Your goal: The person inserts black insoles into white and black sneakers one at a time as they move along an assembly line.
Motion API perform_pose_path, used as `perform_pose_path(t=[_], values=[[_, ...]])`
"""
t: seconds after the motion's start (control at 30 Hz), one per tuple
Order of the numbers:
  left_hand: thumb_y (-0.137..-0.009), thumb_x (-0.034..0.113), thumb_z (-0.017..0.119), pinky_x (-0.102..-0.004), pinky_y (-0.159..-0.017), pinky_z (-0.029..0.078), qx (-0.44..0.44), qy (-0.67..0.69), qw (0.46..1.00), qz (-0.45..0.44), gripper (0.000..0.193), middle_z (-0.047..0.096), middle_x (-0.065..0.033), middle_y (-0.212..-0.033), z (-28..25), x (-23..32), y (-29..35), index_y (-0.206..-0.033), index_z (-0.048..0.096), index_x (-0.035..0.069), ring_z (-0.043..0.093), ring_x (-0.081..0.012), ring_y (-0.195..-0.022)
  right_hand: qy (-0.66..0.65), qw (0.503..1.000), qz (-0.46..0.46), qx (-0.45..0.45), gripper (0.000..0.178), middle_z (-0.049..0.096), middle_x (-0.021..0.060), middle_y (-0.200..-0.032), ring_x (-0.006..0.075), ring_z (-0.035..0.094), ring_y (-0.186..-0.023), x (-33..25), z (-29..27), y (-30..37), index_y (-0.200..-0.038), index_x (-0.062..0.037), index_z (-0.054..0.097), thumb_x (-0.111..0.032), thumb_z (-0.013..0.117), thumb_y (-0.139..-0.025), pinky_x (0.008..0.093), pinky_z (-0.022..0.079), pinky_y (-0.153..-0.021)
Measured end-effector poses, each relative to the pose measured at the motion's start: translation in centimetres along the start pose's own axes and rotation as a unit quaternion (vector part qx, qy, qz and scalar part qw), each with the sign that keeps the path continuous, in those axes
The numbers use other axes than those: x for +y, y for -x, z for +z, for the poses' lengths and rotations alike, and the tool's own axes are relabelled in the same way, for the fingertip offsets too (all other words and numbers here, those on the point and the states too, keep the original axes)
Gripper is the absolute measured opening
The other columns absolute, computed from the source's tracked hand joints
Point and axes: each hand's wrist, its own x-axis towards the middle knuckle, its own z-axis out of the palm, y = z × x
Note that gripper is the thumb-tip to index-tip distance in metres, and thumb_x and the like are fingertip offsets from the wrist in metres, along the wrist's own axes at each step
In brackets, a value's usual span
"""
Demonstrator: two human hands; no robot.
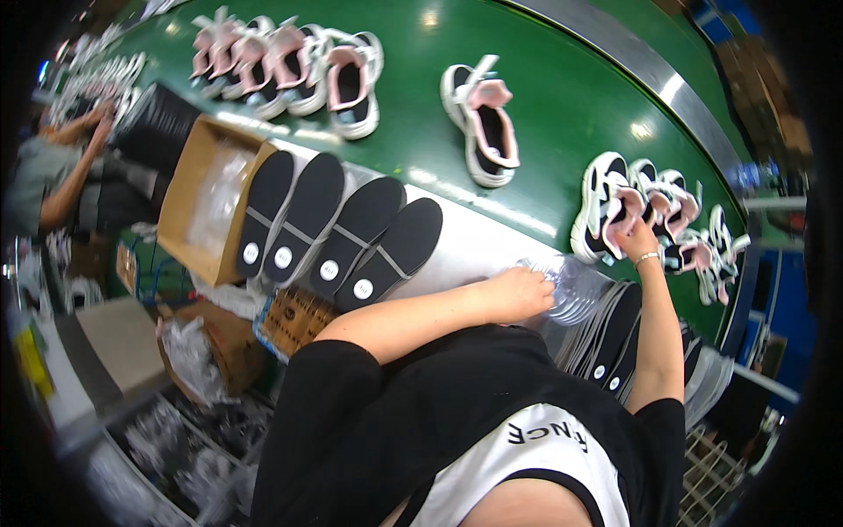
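Observation:
On the right, my right hand (638,241) is closed at the pink-lined collar of a black-and-white sneaker (599,206), fingertips partly inside the opening. My left hand (518,293) is curled in front of my chest, beside a row of clear ribbed plastic pieces (575,294). What its fingers hold, if anything, is hidden. More sneakers (676,206) of the same kind stand just beyond my right hand. Between my arms and close to my body lies a stack of black insoles (613,342) with round white stickers.
A lone sneaker (490,132) and a row of sneakers (290,66) stand on the green surface (413,97). Several black insoles (338,241) lie left of my left arm, beside a cardboard box (198,206) holding clear plastic. Another person's arms (75,167) show at far left.

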Motion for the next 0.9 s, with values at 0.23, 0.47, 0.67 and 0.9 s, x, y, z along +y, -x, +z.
perform_pose_path(t=[0.23,0.47,0.67,0.9], values=[[-0.072,0.018,0.058,-0.0337,-0.054,0.04,0.253,-0.28,0.871,-0.315,0.012,0.05,-0.0069,-0.064,-12.8,-0.2,9.2,-0.07,0.052,0.008,0.05,-0.0228,-0.06,-0.128,0.989,-0.072,-0.033,0.043,0.059,0.0206,-0.078,0.0319,0.058,-0.074,-3.5,-2.9,3.1,-0.085,0.0007,0.059,-0.036,0.057,-0.064,0.0377,0.045,-0.067],[-0.081,0.021,0.052,-0.0356,-0.067,0.042,0.235,-0.272,0.733,-0.577,0.021,0.054,-0.0145,-0.088,-15.6,0.4,24.2,-0.09,0.053,0.002,0.053,-0.0303,-0.079,0.012,0.984,-0.15,-0.096,0.029,0.06,0.0136,-0.072,0.0273,0.059,-0.071,-11.2,-3.4,11.9,-0.074,-0.009,0.059,-0.035,0.054,-0.063,0.0435,0.039,-0.07],[-0.081,0.019,0.055,-0.0247,-0.059,0.043,0.372,-0.256,0.725,-0.52,0.024,0.05,-0.0094,-0.095,-14.6,4.0,14.6,-0.098,0.052,0.002,0.05,-0.0157,-0.063,0.007,0.987,-0.16,0.0,0.033,0.057,0.013,-0.067,0.0266,0.056,-0.069,-8.4,-1.3,18.1,-0.072,-0.0051,0.057,-0.038,0.054,-0.071,0.0393,0.036,-0.07],[-0.069,0.032,0.065,-0.0361,-0.087,0.037,0.149,0.321,0.802,-0.48,0.08,0.031,-0.0216,-0.122,2.8,5.2,4.3,-0.127,0.022,-0.004,0.042,-0.0274,-0.105,-0.179,0.956,-0.234,-0.012,0.027,0.057,0.0135,-0.077,0.028,0.053,-0.079,-4.1,0.1,23.3,-0.08,-0.0048,0.055,-0.031,0.054,-0.073,0.0395,0.039,-0.07]])
